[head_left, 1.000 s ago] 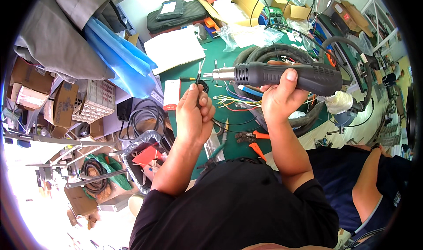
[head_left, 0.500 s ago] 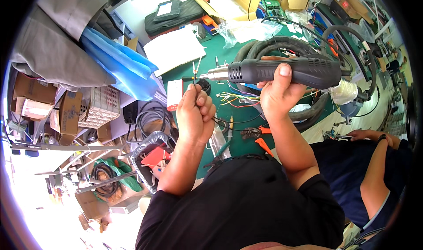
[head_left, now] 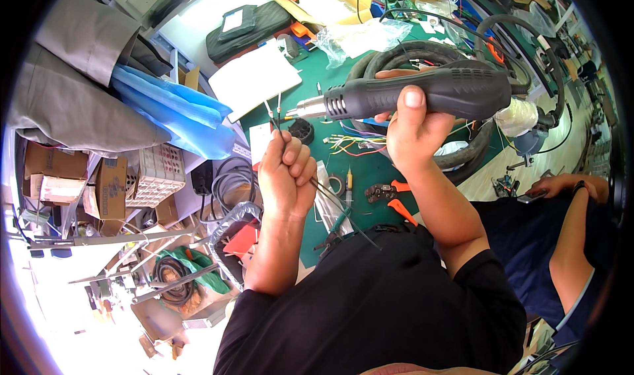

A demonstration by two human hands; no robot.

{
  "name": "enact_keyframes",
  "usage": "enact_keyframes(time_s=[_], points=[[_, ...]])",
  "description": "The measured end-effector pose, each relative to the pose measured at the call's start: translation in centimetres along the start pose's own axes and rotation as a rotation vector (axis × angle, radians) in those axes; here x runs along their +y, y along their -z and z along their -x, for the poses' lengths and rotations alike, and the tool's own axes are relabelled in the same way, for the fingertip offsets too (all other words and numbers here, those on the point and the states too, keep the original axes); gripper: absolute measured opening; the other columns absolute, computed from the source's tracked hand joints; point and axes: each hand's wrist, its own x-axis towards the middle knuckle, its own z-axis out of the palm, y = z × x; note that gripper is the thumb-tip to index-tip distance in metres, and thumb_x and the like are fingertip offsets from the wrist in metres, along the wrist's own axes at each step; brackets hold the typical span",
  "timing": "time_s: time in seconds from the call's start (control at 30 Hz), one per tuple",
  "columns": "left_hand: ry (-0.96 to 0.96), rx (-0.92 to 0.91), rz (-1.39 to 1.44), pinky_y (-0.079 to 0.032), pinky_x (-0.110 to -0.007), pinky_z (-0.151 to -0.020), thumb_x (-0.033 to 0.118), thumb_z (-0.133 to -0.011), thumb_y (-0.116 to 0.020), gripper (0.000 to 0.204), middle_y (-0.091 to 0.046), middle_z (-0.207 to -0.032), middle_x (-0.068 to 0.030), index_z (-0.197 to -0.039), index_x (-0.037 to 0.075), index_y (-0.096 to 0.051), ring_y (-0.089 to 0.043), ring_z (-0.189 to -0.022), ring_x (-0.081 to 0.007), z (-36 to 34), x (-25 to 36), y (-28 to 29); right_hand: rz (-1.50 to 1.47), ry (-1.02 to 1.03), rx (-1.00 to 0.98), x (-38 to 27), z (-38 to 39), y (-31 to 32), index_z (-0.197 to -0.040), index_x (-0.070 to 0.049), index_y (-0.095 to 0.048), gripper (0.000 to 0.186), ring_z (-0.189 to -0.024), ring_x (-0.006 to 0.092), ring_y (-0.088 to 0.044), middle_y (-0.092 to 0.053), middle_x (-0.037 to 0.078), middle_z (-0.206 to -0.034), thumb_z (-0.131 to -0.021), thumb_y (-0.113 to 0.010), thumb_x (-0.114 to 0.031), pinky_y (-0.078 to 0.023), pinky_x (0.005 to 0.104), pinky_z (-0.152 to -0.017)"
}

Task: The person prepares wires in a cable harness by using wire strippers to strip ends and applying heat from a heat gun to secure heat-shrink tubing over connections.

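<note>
My left hand point(head_left: 284, 177) is closed on two thin black wires point(head_left: 274, 117), their pale terminal ends sticking up above the fingers and their tails running down to the right. My right hand point(head_left: 419, 134) grips a black hot air gun point(head_left: 469, 91) sideways; its metal nozzle points left, close to the wire ends. Between the hands lie colored wires point(head_left: 350, 144), a round black part point(head_left: 300, 130) and a red-and-white box point(head_left: 259, 144) on the green mat point(head_left: 317, 236). Orange-handled crimping pliers point(head_left: 380, 193) lie below my right hand.
A thick coiled black hose point(head_left: 380, 61) lies behind the gun. White paper point(head_left: 251, 81) and open cardboard boxes point(head_left: 333, 1) are at the back. Blue and gray fabric point(head_left: 172, 114) is at the left, above stacked boxes. A co-worker point(head_left: 574, 262) is at lower right.
The view has shifted slightly. My left hand's wires now spread at their tips, and their tails show across my shirt. The gun remains in my right hand, nozzle near the wires.
</note>
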Motion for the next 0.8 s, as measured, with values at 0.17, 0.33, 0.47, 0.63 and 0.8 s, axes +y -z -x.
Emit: enact_keyframes(time_s=[0.17, 0.33, 0.47, 0.63, 0.8], points=[[0.023, -0.006, 0.009, -0.025, -0.021, -0.040, 0.022, -0.101, -0.041, 0.020, -0.037, -0.063, 0.0043, -0.088, 0.009, -0.049, -0.029, -0.048, -0.0055, 0.17, -0.18, -0.15, -0.127, 0.007, 0.057, -0.19, -0.06, -0.68, -0.096, 0.004, -0.049, 0.030, -0.053, 0.0086, -0.055, -0.065, 0.014, -0.085, -0.089, -0.063, -0.021, -0.044, 0.0204, -0.043], [0.049, -0.035, 0.029, -0.025, -0.020, -0.040, 0.022, -0.101, -0.042, 0.021, -0.037, -0.062, 0.0043, -0.088, 0.009, -0.049, -0.028, -0.048, -0.0053, 0.20, -0.27, -0.24, -0.073, -0.009, 0.048, -0.30, -0.19, -0.41, -0.100, 0.003, -0.046, 0.031, -0.052, 0.0106, -0.055, -0.066, 0.015, -0.084, -0.090, -0.061, -0.023, -0.045, 0.0216, -0.043], [0.060, -0.037, 0.011, -0.025, -0.020, -0.039, 0.023, -0.101, -0.042, 0.021, -0.037, -0.062, 0.0046, -0.088, 0.009, -0.049, -0.028, -0.047, -0.0053, 0.26, -0.35, -0.48, -0.066, -0.031, 0.059, -0.46, -0.30, -0.18, -0.096, 0.004, -0.051, 0.029, -0.051, 0.0106, -0.054, -0.063, 0.012, -0.078, -0.090, -0.061, -0.023, -0.044, 0.0222, -0.043], [0.086, -0.056, 0.003, -0.025, -0.020, -0.039, 0.024, -0.101, -0.042, 0.022, -0.036, -0.062, 0.0049, -0.088, 0.009, -0.049, -0.028, -0.047, -0.0051, 0.31, -0.47, -0.62, -0.134, -0.052, 0.107, -0.72, -0.38, -0.15, -0.088, 0.006, -0.059, 0.027, -0.050, 0.0084, -0.052, -0.060, 0.006, -0.070, -0.089, -0.064, -0.020, -0.041, 0.0214, -0.043], [0.098, -0.053, 0.008, -0.024, -0.019, -0.038, 0.024, -0.101, -0.042, 0.022, -0.036, -0.062, 0.0048, -0.088, 0.008, -0.050, -0.028, -0.047, -0.0049, 0.31, -0.62, -0.62, -0.126, -0.101, 0.182, -1.01, -0.47, -0.40, -0.087, 0.005, -0.059, 0.026, -0.048, 0.0082, -0.051, -0.059, 0.005, -0.068, -0.089, -0.064, -0.020, -0.041, 0.0214, -0.043]])
